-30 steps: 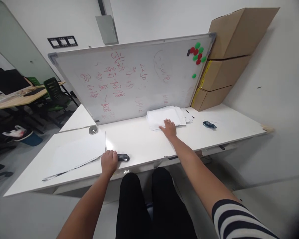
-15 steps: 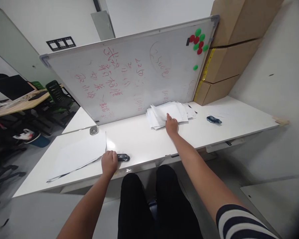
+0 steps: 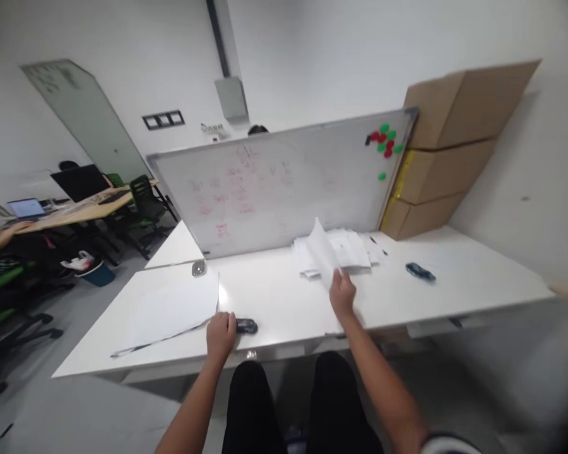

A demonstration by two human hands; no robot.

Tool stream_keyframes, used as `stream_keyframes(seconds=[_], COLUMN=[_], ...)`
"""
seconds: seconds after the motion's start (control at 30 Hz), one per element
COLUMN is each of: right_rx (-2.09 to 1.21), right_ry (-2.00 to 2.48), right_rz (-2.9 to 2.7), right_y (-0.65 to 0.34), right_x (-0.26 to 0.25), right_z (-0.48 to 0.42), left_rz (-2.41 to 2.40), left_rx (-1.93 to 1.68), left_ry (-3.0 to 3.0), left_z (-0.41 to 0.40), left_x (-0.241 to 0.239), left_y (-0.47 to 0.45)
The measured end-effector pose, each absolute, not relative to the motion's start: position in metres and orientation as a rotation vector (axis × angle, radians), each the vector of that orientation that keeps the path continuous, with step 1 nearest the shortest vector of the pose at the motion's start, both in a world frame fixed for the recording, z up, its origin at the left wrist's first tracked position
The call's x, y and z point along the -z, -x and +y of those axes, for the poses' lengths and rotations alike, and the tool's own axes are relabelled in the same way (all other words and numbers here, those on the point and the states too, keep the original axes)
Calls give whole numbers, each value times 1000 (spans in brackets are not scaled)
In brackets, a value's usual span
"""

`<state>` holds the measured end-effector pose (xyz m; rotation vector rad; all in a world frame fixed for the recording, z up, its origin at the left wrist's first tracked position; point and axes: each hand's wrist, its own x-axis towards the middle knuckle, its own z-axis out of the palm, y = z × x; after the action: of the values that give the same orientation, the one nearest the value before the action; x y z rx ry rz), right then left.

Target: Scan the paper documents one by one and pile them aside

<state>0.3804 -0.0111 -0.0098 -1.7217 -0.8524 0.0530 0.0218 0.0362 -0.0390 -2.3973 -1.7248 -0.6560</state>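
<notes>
Pinched in closed right hand (image 3: 343, 293): single white paper sheet (image 3: 322, 255), standing on edge just off loose stack of white paper (image 3: 353, 247) at 1 o'clock on white bench (image 3: 478, 277). Clasped under curled left hand (image 3: 221, 333): small black oblong device (image 3: 247, 326), 6 o'clock. Lying flat at 9 o'clock: large white sheets (image 3: 170, 309). Judged early going; most of stack not yet lifted.

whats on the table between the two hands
Head view: a small black object against the left hand, then bare table up to the right hand holding a sheet.
</notes>
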Motion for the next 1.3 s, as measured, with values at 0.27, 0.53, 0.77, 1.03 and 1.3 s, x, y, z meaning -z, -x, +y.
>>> stream_keyframes(seconds=[0.27, 0.53, 0.77, 1.03, 1.3], right_rx=[-777, -1040, -1168, -1220, -1166], right_ry=[1362, 1332, 1264, 1348, 1213], right_rz=[-263, -273, -213, -204, -147], right_y=[-246, -218, -211, -214, -217], right_x=[47, 79, 75, 78, 83], right_z=[-128, -149, -131, -119, -125], left_rz=[-1736, -1878, -1974, -2001, -2116], left_rx=[732, 680, 846, 888, 1051], left_ry=[2369, 2408, 2353, 2333, 2219], left_z=[42, 42, 40, 39, 41], left_x=[49, 55, 60, 59, 62], left_y=[-18, -16, -12, -13, -11])
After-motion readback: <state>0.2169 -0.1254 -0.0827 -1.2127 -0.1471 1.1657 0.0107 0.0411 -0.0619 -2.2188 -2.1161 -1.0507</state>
